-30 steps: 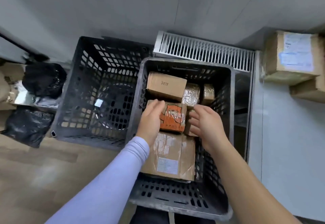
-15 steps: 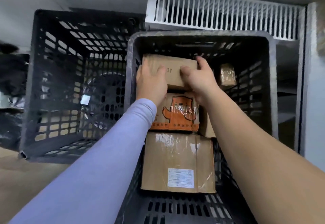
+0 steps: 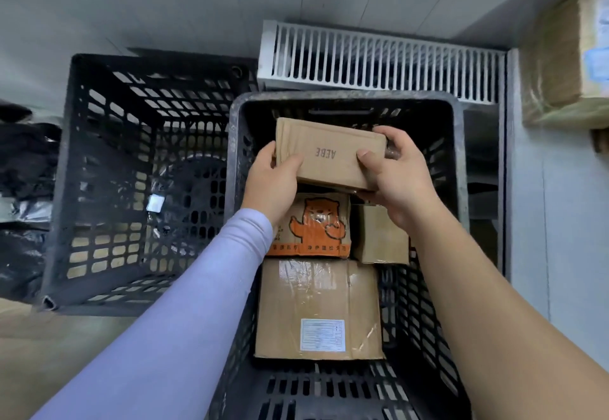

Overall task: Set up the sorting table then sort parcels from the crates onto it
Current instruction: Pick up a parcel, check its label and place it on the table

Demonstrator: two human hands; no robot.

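Lifted since the earlier frame, the AEBE carton (image 3: 329,153) is clear of the bear-print parcel (image 3: 313,225), at 12 o'clock in the black crate (image 3: 456,162). Left hand (image 3: 273,182) and right hand (image 3: 398,179) clamp its ends. Step: extraction. Next: carry to the sorting table, unseen.

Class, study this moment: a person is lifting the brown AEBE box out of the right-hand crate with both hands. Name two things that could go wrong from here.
1. The AEBE box is tilted and held only at its two ends by the left hand and right hand; a loose grip could drop it onto the bear-print box.
2. The crate has tall walls, so the box could catch on the rim while coming out.
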